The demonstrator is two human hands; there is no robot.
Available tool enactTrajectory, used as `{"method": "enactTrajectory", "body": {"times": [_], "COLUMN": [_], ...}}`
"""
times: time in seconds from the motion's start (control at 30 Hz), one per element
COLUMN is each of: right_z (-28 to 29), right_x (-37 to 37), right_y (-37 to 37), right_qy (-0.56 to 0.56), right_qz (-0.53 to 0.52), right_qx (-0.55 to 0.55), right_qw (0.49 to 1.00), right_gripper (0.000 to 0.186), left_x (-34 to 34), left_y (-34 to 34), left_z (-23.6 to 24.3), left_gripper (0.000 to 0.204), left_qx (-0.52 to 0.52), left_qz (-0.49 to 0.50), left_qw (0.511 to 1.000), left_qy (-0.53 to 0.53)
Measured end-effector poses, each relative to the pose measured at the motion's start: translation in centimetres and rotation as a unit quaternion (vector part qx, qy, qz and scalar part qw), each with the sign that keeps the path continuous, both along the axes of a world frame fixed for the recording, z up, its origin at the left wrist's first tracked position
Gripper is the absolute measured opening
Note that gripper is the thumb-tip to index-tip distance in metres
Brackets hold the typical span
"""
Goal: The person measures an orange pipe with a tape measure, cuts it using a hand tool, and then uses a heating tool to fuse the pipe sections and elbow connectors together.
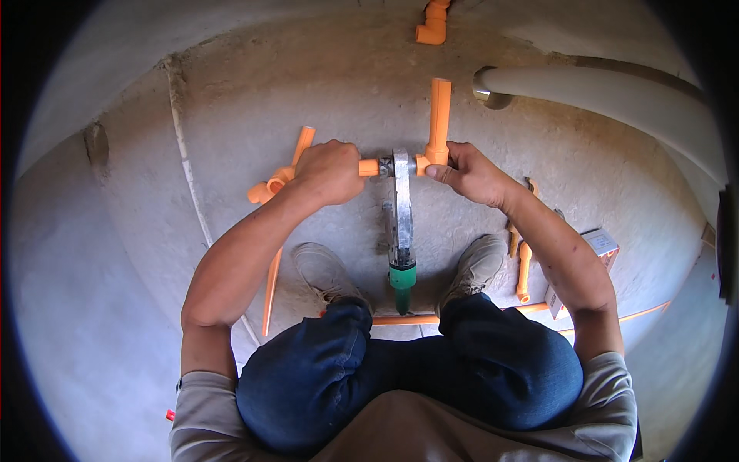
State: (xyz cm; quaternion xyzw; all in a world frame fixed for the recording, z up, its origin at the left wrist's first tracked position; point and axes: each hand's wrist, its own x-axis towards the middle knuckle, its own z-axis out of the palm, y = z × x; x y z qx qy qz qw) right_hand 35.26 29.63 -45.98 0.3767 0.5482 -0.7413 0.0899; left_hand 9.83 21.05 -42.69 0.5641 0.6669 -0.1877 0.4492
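My left hand [327, 171] is closed round an orange pipe assembly [275, 183] with branching fittings, whose short end [368, 168] sits at the left side of a socket welding tool [400, 204]. The tool's silver heating plate runs toward me to a green handle [402, 281]. My right hand [466, 171] grips an orange tee fitting [429, 162] with an upright pipe length [439, 108], held against the tool's right side, thumb on the fitting. The tool stands between my shoes on the grey concrete floor [231, 138].
A white pipe [585, 88] curves along the upper right. An orange elbow [431, 27] lies at the top. Right of my feet are a wrench [533, 187], an orange pipe piece [524, 273] and a box [600, 242]. A long orange pipe [408, 319] lies behind my shoes.
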Motion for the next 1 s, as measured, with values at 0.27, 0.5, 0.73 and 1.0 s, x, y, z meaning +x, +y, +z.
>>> {"method": "enactTrajectory", "body": {"times": [0.27, 0.5, 0.73, 1.0], "right_z": [-0.4, 0.4, 2.3, 1.6], "right_x": [-0.1, -0.6, -1.1, -0.9], "right_y": [-0.1, 0.2, 0.6, 0.6], "right_qy": [-0.009, -0.011, -0.051, -0.041], "right_qz": [-0.011, -0.006, -0.017, -0.022], "right_qx": [-0.017, -0.039, -0.076, -0.088], "right_qw": [1.000, 0.999, 0.996, 0.995], "right_gripper": [0.033, 0.035, 0.034, 0.031], "left_x": [0.2, 0.6, 0.8, 0.8], "left_y": [-0.2, -0.9, -1.3, -1.5], "left_z": [-0.4, -0.3, -0.5, -0.8], "left_gripper": [0.021, 0.018, 0.017, 0.020], "left_qx": [0.008, 0.060, 0.092, 0.113], "left_qz": [-0.014, -0.007, -0.012, -0.003], "left_qw": [1.000, 0.998, 0.995, 0.993], "left_qy": [0.002, 0.019, 0.042, 0.033]}}
